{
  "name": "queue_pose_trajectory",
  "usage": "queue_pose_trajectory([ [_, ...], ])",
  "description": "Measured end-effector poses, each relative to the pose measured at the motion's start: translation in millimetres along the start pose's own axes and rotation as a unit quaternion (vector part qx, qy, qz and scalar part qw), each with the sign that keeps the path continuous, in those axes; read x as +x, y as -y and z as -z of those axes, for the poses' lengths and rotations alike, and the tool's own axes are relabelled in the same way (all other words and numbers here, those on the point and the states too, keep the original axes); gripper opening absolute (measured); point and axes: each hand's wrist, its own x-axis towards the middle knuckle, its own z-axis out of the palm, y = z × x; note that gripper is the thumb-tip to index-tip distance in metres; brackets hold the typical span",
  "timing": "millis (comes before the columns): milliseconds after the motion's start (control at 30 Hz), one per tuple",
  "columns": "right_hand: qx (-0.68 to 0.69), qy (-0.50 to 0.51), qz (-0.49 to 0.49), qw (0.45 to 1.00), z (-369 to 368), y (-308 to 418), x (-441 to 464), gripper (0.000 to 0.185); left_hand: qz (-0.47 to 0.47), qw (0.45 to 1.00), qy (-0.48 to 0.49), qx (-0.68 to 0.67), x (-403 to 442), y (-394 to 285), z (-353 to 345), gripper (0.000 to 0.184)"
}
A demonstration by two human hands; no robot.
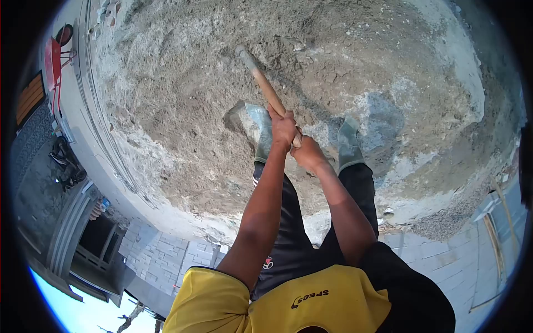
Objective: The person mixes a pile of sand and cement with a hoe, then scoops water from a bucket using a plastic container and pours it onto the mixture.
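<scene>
dusty spot outdoors, big dirt mound (183,161) underfoot. both fists are wrapped round a wooden tool handle (268,90), left hand (284,130) farther up it than right hand (308,152), and it slants away over the dirt. can't tell what's on the far end. i'd say i'm mid-dig; next move calls for a firm grip and keeping my boots (348,141) out of the way. red wheelbarrow (54,64) off left, gravel (441,223) off right, both well clear.
</scene>
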Motion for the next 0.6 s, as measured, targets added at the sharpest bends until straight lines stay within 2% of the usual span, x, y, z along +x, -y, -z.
queue_pose_trajectory([
  [100, 0.008, 0.017, 0.030, 0.999, 41, 21, -22, 0.034, 0.083, 0.972, 0.127, -0.180, -3, -22, 0, 0.055],
  [133, 0.029, 0.054, 0.010, 0.998, 66, 25, -26, 0.034, 0.092, 0.951, 0.194, -0.225, 7, -17, 0, 0.057],
  [167, 0.059, 0.083, -0.017, 0.995, 96, 25, -35, 0.034, 0.149, 0.931, 0.239, -0.231, 21, -13, 1, 0.061],
  [200, 0.038, 0.088, -0.029, 0.995, 132, 30, -57, 0.034, 0.117, 0.949, 0.202, -0.210, 8, -29, -15, 0.068],
  [233, 0.015, 0.099, -0.041, 0.994, 165, 30, -82, 0.035, 0.149, 0.937, 0.187, -0.254, 13, -35, -31, 0.068],
  [300, -0.007, 0.102, -0.038, 0.994, 215, -3, -125, 0.036, 0.181, 0.894, 0.150, -0.382, 21, -40, -72, 0.048],
  [333, -0.003, 0.076, -0.009, 0.997, 251, -25, -163, 0.039, 0.184, 0.893, 0.166, -0.376, 16, -43, -102, 0.048],
  [400, -0.107, 0.011, 0.034, 0.994, 326, -71, -233, 0.040, 0.271, 0.886, 0.199, -0.320, -1, -52, -170, 0.028],
  [433, -0.102, -0.022, 0.053, 0.993, 366, -98, -267, 0.037, 0.251, 0.883, 0.237, -0.318, -56, -55, -218, 0.024],
  [467, -0.047, -0.066, -0.068, 0.994, 403, -101, -312, 0.037, 0.253, 0.866, 0.256, -0.348, -113, -61, -256, 0.017],
  [500, -0.010, -0.088, -0.081, 0.993, 439, -124, -347, 0.046, 0.273, 0.844, 0.270, -0.375, -154, -61, -292, 0.013],
  [533, 0.005, -0.182, -0.104, 0.978, 461, -150, -379, 0.047, 0.277, 0.826, 0.291, -0.395, -197, -65, -321, 0.009],
  [567, -0.015, -0.221, -0.046, 0.974, 483, -179, -404, 0.047, 0.280, 0.817, 0.292, -0.410, -234, -73, -340, 0.007],
  [600, -0.032, -0.237, -0.049, 0.970, 494, -188, -424, 0.047, 0.272, 0.811, 0.294, -0.427, -264, -84, -347, 0.007],
])
